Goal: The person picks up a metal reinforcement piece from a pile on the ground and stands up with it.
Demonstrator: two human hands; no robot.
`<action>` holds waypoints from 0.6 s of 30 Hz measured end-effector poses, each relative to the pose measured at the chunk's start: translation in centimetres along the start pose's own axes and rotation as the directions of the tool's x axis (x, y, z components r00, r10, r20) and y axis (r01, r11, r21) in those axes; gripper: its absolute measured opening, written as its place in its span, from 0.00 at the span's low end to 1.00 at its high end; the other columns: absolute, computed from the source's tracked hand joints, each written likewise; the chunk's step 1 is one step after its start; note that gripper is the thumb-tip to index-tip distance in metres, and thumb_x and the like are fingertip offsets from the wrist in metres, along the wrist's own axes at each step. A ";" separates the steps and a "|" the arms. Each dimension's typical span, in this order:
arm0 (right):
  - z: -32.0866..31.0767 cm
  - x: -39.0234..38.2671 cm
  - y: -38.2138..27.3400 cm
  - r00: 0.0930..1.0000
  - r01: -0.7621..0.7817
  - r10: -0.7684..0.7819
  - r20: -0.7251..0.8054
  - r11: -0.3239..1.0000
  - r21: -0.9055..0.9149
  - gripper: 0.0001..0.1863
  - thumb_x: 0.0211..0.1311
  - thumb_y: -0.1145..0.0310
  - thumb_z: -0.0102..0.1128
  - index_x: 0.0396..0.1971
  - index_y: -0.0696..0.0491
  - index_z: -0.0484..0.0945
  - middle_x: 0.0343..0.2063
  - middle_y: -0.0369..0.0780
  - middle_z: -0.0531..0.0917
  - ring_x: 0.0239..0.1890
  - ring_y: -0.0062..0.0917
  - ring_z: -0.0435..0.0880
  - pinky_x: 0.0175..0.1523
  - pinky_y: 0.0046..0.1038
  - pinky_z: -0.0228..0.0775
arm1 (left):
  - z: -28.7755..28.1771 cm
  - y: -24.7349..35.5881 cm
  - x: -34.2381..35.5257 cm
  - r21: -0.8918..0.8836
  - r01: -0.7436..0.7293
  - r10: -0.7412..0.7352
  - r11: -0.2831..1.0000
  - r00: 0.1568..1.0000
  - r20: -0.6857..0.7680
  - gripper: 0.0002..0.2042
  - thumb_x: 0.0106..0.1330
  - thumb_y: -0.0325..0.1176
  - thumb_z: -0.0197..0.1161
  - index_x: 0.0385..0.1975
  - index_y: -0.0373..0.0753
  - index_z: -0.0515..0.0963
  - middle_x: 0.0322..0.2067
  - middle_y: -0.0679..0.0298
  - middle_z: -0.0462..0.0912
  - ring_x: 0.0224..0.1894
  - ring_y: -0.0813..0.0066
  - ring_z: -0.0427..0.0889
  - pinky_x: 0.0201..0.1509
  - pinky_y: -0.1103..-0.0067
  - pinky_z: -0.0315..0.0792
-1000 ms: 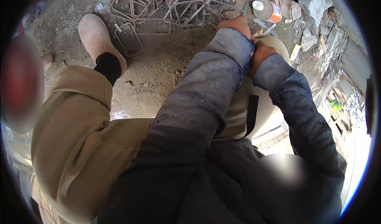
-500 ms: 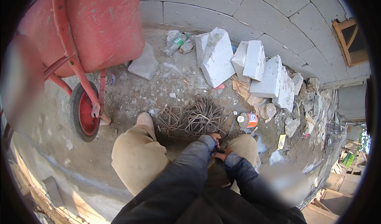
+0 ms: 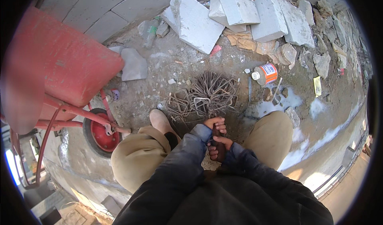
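Both my hands are closed, one beyond the other, round a dark brown, rod-like thing between my knees. My left hand grips it farther out, beside the pile; my right hand wraps its nearer part. Its far end merges with the pile, so I cannot tell its exact kind or where it ends. Just past my hands lies a heap of bent, rusty steel stirrups on the ground. A few more squared steel stirrups lie at its left side.
A red wheelbarrow leans at the left. Broken pale blocks lie along the block wall. An orange-labelled bottle lies right of the heap, near white spilled patches. Rubble covers the far right.
The view has turned and dropped closer to the heap. My hands now show more plainly, wrapped round the brown thing, and my knees appear farther apart.
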State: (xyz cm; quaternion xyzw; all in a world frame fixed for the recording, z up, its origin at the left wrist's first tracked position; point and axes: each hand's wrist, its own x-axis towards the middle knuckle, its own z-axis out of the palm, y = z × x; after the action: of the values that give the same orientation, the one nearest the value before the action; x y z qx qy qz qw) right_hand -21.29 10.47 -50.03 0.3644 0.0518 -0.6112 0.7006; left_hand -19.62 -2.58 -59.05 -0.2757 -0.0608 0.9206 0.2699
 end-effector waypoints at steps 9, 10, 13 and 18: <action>-0.7 -5.3 3.2 0.968 -0.229 0.221 0.117 0.972 0.054 0.08 0.54 0.65 0.51 0.22 0.51 0.64 0.18 0.31 0.61 0.20 0.18 0.59 0.28 0.20 0.53 | 9.9 -7.6 -4.7 -0.009 -0.081 0.066 0.997 0.870 -0.488 0.08 0.58 0.36 0.50 0.26 0.39 0.68 0.19 0.68 0.63 0.23 0.75 0.65 0.36 0.72 0.64; -0.4 -5.9 4.1 0.949 -0.289 0.281 0.140 0.957 0.038 0.09 0.54 0.65 0.51 0.20 0.51 0.64 0.17 0.31 0.61 0.20 0.18 0.59 0.28 0.21 0.53 | 10.0 -8.4 -5.6 -0.021 -0.083 0.061 0.996 0.859 -0.509 0.08 0.58 0.37 0.50 0.24 0.39 0.67 0.18 0.69 0.63 0.22 0.76 0.64 0.35 0.72 0.63; 0.4 -7.2 5.2 0.925 -0.335 0.340 0.169 0.941 -0.059 0.11 0.54 0.63 0.51 0.19 0.49 0.62 0.17 0.31 0.60 0.20 0.19 0.58 0.28 0.21 0.53 | 8.8 -9.7 -6.6 -0.121 -0.084 0.040 0.989 0.945 -0.325 0.13 0.58 0.37 0.49 0.14 0.43 0.60 0.14 0.70 0.58 0.20 0.77 0.60 0.33 0.75 0.60; -0.6 -6.6 4.9 0.907 -0.375 0.387 0.165 0.922 -0.097 0.14 0.54 0.60 0.49 0.16 0.49 0.60 0.15 0.31 0.58 0.20 0.18 0.57 0.28 0.20 0.52 | 7.4 -9.8 -6.2 -0.066 -0.019 0.005 0.998 0.978 -0.207 0.17 0.58 0.38 0.48 0.09 0.45 0.57 0.12 0.71 0.55 0.19 0.77 0.57 0.31 0.78 0.59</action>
State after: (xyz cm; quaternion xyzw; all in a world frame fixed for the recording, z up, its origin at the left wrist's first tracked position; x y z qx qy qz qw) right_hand -18.29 16.15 -44.83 0.2881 -0.0649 -0.4914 0.8193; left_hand -14.74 2.71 -47.36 -0.3792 -0.0618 0.8859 0.2599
